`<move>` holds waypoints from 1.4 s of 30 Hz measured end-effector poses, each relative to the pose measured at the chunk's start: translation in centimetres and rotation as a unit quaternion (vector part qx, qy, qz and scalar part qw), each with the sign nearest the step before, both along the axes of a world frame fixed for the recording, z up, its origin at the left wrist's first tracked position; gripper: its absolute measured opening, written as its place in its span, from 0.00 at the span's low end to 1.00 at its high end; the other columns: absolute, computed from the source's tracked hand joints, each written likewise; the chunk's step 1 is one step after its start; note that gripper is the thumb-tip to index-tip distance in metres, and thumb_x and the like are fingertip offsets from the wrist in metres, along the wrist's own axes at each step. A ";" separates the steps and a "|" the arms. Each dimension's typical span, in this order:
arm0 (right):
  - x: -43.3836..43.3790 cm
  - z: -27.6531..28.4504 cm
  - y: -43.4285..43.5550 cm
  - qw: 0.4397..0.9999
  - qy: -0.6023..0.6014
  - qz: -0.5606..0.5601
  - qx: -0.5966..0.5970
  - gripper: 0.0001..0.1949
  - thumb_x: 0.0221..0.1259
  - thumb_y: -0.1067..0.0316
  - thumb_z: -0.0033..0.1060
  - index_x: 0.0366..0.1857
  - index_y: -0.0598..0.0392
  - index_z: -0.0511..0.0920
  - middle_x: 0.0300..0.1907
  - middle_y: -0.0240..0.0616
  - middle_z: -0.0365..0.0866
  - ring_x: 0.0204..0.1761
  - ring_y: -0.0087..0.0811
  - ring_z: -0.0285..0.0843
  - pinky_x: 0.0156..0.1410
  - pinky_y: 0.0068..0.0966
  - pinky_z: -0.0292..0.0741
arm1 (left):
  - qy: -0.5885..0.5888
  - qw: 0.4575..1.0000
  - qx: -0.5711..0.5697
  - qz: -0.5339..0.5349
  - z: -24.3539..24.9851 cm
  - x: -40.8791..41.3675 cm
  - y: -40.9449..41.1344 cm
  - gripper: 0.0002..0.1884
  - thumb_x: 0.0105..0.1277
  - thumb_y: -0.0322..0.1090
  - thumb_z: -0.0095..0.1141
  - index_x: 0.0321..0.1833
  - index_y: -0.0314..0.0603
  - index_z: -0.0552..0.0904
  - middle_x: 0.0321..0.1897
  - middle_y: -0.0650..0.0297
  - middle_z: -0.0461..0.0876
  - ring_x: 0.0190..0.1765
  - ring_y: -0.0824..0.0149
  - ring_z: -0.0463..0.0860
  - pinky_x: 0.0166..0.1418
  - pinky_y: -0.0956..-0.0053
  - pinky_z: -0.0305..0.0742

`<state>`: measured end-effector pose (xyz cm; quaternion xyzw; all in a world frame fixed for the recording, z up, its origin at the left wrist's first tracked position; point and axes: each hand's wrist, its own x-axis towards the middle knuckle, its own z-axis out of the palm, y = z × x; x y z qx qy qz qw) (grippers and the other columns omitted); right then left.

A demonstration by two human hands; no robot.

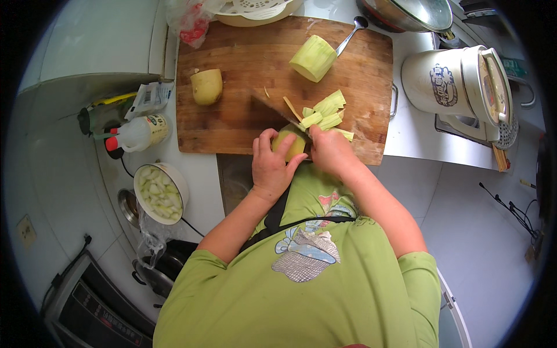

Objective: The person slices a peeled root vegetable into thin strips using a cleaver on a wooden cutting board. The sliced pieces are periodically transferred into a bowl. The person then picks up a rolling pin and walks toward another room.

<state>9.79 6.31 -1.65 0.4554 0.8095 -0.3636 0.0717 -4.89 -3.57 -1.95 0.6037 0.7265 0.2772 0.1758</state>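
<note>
My left hand [270, 168] grips a yellow potato piece [298, 147] at the front edge of the wooden cutting board [243, 52]. Its thumb and fingers curl around the sides. My right hand [331, 150] is closed around a kitchen knife [280, 108], whose handle is hidden. The blade is blurred and slants up and left, passing just beyond the potato. Past the right hand lies a loose pile of pale green vegetable strips [326, 111]. A peeled pale green vegetable chunk [314, 58] lies farther back. At the board's left sits a cut potato half [206, 88].
A metal spoon [350, 35] rests at the board's back right. A white pitcher [439, 82] stands to the right. On the left are a red-capped bottle [141, 132] and a bowl of pale chopped pieces [160, 193]. A plastic bag [191, 21] hangs over the back left corner.
</note>
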 end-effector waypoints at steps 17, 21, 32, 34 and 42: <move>2.7 4.6 -4.5 0.983 0.122 -0.010 0.139 0.06 0.57 0.73 0.60 0.32 0.55 0.72 0.18 0.45 0.79 0.22 0.48 0.82 0.27 0.42 0.78 | 0.004 0.999 -0.017 0.030 -0.7 0.0 -0.4 0.30 0.52 0.38 0.74 0.57 0.39 0.77 0.53 0.48 0.71 0.59 0.43 0.70 0.60 0.50 0.70; 2.5 5.3 -4.6 0.983 0.089 0.016 0.158 0.05 0.58 0.73 0.58 0.31 0.54 0.72 0.17 0.43 0.79 0.20 0.45 0.82 0.25 0.39 0.78 | 0.040 0.999 -0.004 -0.014 -1.7 -0.4 -0.7 0.30 0.50 0.34 0.73 0.59 0.40 0.78 0.57 0.46 0.72 0.61 0.41 0.69 0.64 0.48 0.68; 1.2 6.8 -4.4 0.989 0.008 0.049 0.140 0.05 0.55 0.75 0.57 0.29 0.56 0.70 0.19 0.44 0.82 0.22 0.45 0.85 0.27 0.39 0.81 | 0.008 1.000 -0.009 -0.016 -1.8 -0.4 -0.5 0.26 0.50 0.33 0.72 0.55 0.41 0.81 0.56 0.46 0.75 0.60 0.39 0.72 0.65 0.47 0.69; 0.9 7.1 -4.3 0.990 0.001 0.052 0.133 0.05 0.55 0.75 0.57 0.30 0.57 0.71 0.20 0.45 0.82 0.23 0.45 0.86 0.27 0.39 0.81 | 0.010 1.000 0.012 -0.008 -1.6 -0.3 -0.5 0.26 0.49 0.33 0.72 0.54 0.40 0.82 0.55 0.45 0.75 0.59 0.39 0.73 0.64 0.47 0.70; -1.0 3.4 -2.1 0.993 0.020 0.040 0.112 0.06 0.54 0.73 0.59 0.33 0.59 0.73 0.22 0.51 0.83 0.27 0.52 0.86 0.31 0.46 0.81 | -0.004 1.000 0.015 -0.001 -0.8 -0.1 -0.1 0.26 0.50 0.36 0.74 0.54 0.44 0.82 0.53 0.47 0.72 0.55 0.43 0.73 0.57 0.55 0.73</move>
